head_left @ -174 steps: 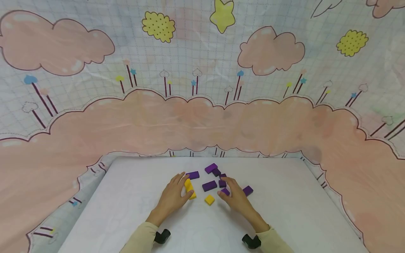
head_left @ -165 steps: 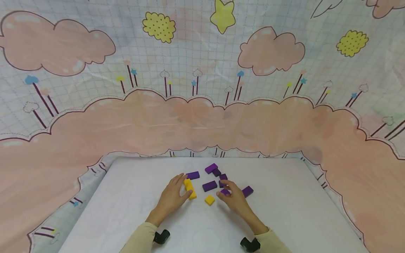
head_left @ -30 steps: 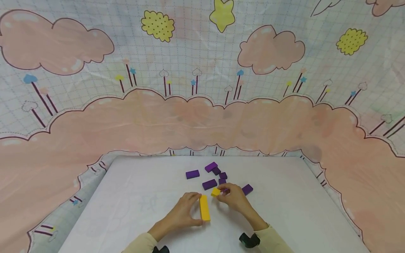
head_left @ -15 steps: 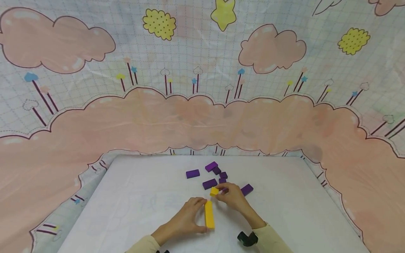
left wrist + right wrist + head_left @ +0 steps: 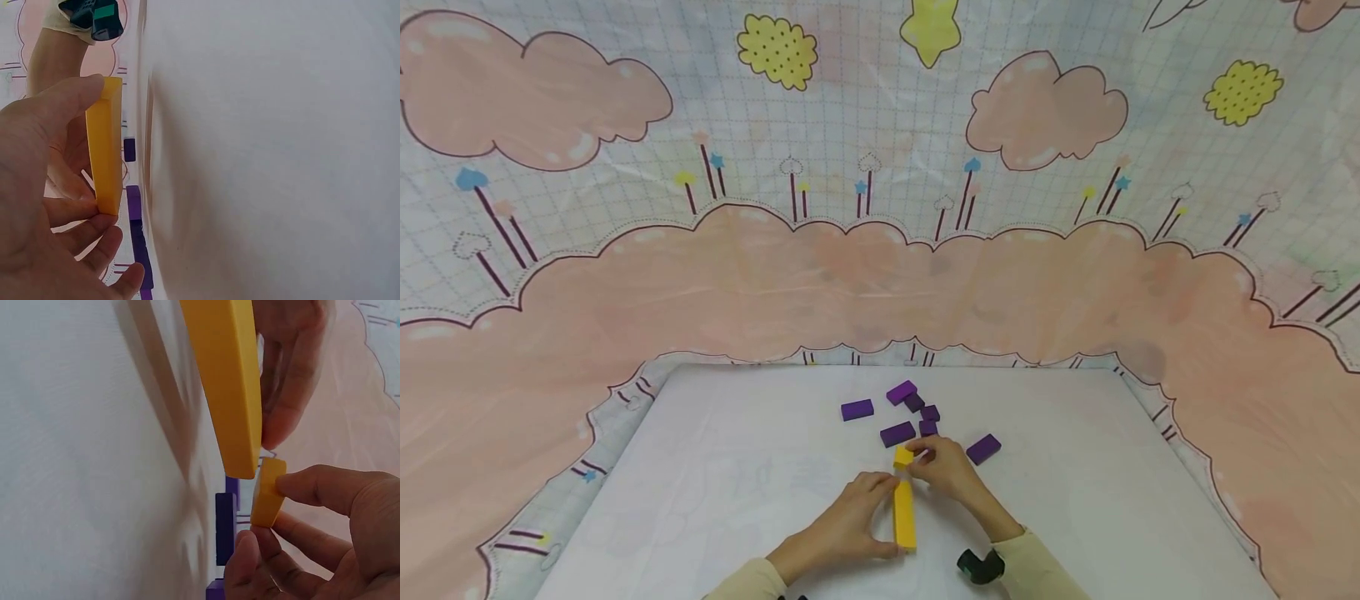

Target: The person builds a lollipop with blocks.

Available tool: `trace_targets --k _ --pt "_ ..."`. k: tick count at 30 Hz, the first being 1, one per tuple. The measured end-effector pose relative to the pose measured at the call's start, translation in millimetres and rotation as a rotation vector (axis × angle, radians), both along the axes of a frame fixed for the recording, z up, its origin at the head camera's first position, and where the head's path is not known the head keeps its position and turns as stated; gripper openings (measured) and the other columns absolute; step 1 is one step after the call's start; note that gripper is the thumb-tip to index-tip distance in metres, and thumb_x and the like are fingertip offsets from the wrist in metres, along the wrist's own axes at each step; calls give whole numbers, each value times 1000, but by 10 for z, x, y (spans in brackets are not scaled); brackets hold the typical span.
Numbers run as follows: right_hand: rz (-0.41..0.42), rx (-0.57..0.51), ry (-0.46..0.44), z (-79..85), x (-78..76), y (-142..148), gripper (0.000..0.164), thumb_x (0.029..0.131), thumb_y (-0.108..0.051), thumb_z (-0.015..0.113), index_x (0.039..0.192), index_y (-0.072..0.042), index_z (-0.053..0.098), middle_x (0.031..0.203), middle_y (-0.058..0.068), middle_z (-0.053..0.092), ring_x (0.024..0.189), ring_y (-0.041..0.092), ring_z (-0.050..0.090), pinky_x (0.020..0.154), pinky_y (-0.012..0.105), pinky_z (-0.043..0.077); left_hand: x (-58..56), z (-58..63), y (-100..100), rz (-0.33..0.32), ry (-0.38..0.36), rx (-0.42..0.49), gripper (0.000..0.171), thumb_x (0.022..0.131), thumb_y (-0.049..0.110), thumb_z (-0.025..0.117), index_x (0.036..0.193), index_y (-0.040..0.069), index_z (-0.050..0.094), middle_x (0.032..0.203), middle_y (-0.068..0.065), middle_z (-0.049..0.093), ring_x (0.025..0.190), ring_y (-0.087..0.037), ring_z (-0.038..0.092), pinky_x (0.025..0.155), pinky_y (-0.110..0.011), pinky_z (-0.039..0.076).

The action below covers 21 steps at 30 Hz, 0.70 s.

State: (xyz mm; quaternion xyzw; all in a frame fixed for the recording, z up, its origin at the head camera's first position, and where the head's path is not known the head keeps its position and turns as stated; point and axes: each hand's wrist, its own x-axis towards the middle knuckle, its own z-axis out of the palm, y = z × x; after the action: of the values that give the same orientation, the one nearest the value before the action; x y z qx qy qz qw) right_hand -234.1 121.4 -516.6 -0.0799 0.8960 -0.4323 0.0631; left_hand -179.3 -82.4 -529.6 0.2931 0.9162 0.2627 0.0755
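The long yellow block (image 5: 905, 518) is hanging above the table (image 5: 700, 467), the left hand (image 5: 852, 515) pinching its ends. Just beyond, the right hand (image 5: 949, 469) is pinching the small yellow block (image 5: 902, 457). A loosening end grip could be risking a drop; straying low, the right hand could be knocking the purple blocks (image 5: 897, 434).

Behind a flat white worktop (image 5: 715, 450) spreads a pale gridded backdrop (image 5: 880, 100) printed with peach clouds (image 5: 1048, 108) and a yellow star (image 5: 931, 29).

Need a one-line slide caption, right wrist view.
Right hand pinches small yellow block; left hand holds longer yellow block; purple blocks beyond.
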Motion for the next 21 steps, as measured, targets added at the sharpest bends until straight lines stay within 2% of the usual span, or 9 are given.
trace_targets --k 6,15,21 --pt "20 11 -17 -67 4 17 28 82 -11 72 110 -7 72 100 8 69 79 17 58 61 26 57 9 -28 23 -4 -18 -28 93 74 58 78 147 12 45 146 -1 48 135 -20 43 114 -44 41" --pt "61 47 17 -97 -20 -1 26 82 -9 74 108 -5 72 98 7 69 83 16 60 73 29 58 -49 -50 -10 -10 -21 -53 92 74 59 77 147 14 45 147 -1 48 136 -22 42 116 -47 38" --pt "60 84 21 -97 -26 -40 26 82 -9 75 107 -5 72 99 7 70 82 16 60 73 30 57 -76 -85 -24 -17 -10 -72 91 74 59 77 146 13 45 147 -1 49 136 -21 42 117 -46 36"
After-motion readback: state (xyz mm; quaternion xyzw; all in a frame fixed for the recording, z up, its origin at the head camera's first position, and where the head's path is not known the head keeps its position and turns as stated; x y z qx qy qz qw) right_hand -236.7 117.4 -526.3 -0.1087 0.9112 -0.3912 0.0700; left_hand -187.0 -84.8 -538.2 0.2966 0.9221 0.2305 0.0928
